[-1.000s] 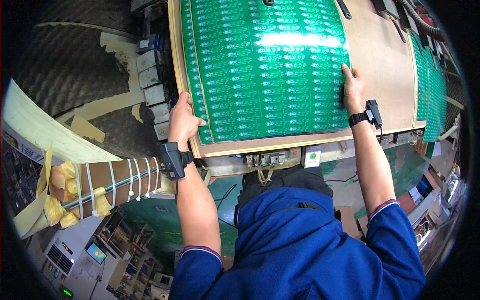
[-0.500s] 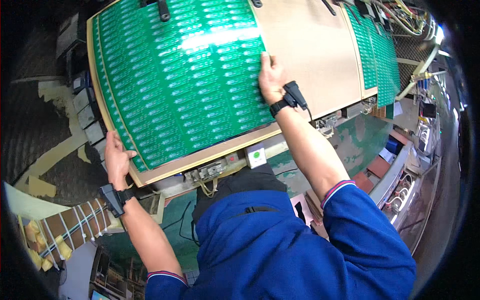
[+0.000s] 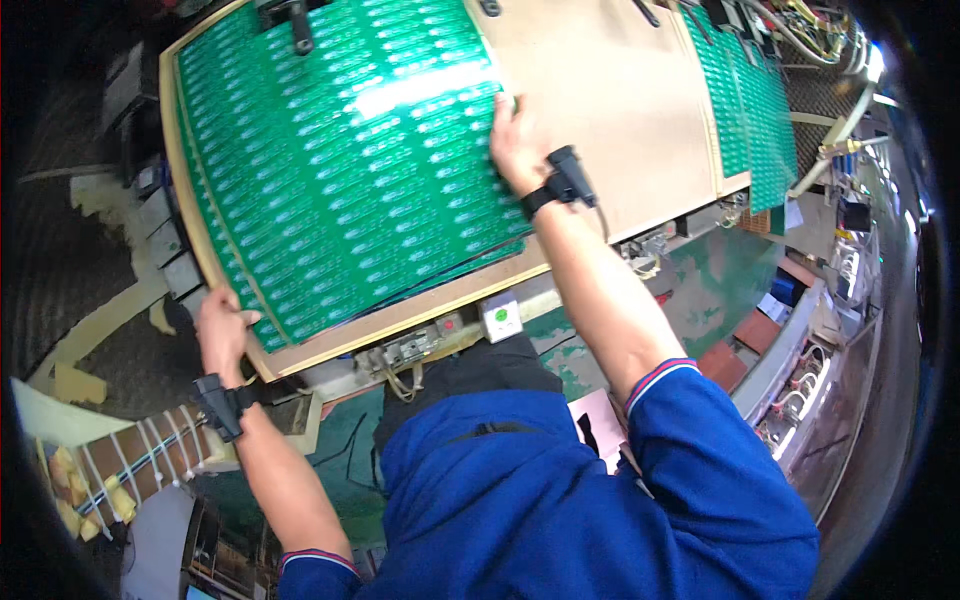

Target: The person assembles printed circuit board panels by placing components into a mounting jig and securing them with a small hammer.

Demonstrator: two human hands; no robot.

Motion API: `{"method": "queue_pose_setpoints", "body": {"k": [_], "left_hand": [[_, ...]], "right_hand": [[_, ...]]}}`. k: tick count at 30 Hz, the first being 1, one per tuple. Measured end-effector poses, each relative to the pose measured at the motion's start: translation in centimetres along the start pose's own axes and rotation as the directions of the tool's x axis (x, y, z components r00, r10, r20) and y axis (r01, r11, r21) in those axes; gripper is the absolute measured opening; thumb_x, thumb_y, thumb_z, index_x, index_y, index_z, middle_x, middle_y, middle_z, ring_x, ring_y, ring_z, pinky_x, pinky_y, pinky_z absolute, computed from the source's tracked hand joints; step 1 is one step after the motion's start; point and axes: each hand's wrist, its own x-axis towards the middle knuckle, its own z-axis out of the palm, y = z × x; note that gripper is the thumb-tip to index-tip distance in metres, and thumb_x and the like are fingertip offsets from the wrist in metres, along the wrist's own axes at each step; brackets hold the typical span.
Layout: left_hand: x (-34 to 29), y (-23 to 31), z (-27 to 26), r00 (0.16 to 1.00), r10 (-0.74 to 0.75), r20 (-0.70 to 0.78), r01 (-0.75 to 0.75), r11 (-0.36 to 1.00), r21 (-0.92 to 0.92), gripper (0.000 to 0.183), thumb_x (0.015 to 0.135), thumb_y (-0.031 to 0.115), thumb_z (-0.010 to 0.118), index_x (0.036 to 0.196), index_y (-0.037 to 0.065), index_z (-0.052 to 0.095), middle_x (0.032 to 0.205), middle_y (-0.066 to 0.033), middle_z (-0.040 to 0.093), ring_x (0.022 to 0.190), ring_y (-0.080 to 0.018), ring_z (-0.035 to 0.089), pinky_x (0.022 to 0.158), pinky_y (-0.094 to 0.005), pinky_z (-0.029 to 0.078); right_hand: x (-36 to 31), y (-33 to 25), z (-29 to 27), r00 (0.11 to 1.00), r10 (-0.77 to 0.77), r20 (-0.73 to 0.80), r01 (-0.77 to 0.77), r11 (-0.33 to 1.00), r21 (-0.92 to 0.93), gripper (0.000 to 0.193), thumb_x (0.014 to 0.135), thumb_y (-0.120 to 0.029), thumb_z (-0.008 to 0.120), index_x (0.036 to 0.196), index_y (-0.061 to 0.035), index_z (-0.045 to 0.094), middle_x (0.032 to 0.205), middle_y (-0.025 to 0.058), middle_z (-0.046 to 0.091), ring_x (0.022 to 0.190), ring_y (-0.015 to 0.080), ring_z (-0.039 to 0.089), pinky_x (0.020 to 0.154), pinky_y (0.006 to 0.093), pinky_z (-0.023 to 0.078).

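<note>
A large green circuit board panel point(image 3: 340, 170) with rows of pale printed marks lies on a tan wooden board point(image 3: 600, 110). At the panel's near left corner is my left hand point(image 3: 222, 332), its fingers around the edge and its thumb over the corner. My right hand point(image 3: 518, 155) is closed on the panel's right edge, with the palm side hidden. Along the near right part of the front edge, a dark gap shows between panel and wood. A black clamp arm point(image 3: 301, 30) reaches over the panel's far side.
More green panels point(image 3: 765, 130) sit on the far right, partly overhanging. Black clamps point(image 3: 646, 12) line the far edge. Metal fittings point(image 3: 405, 350) and a white box with a green dot point(image 3: 501, 318) are below the front edge. A wire rack point(image 3: 150, 450) stands lower left.
The view has shifted slightly, and panel and hands appear a little further left. The dark gap under the panel's front edge shows more clearly. Both hands keep their places on the panel.
</note>
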Motion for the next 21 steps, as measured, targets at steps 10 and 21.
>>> {"method": "queue_pose_setpoints", "body": {"k": [10, 21], "left_hand": [[-0.4, 2.5, 1.3, 0.996, -0.090, 0.014, 0.090, 0.945, -0.315, 0.038, 0.073, -0.007, 0.079, 0.105, -0.001, 0.060, 0.075, -0.0023, 0.059, 0.066, -0.0120, 0.057, 0.061, -0.0284, 0.049], [-0.7, 3.1, 0.2, 0.993, 0.037, 0.109, -0.038, 0.999, 0.003, 0.048, 0.061, -0.004, 0.087, 0.094, 0.002, 0.053, 0.074, -0.0025, 0.050, 0.070, -0.0145, 0.050, 0.063, -0.0319, 0.043]], "right_hand": [[-0.7, 6.4, -11.1, 0.435, -0.042, 0.899, -0.607, 0.724, 0.327, 0.020, 0.094, -0.008, 0.068, 0.112, -0.0083, 0.062, 0.085, -0.0043, 0.064, 0.067, 0.0036, 0.054, 0.057, 0.0201, 0.042], [-1.4, 6.8, -11.8, 0.482, -0.133, 0.866, -0.590, 0.682, 0.433, 0.057, 0.091, -0.002, 0.069, 0.145, -0.0052, 0.050, 0.099, 0.0030, 0.067, 0.091, 0.0114, 0.064, 0.080, 0.0248, 0.051]]}}
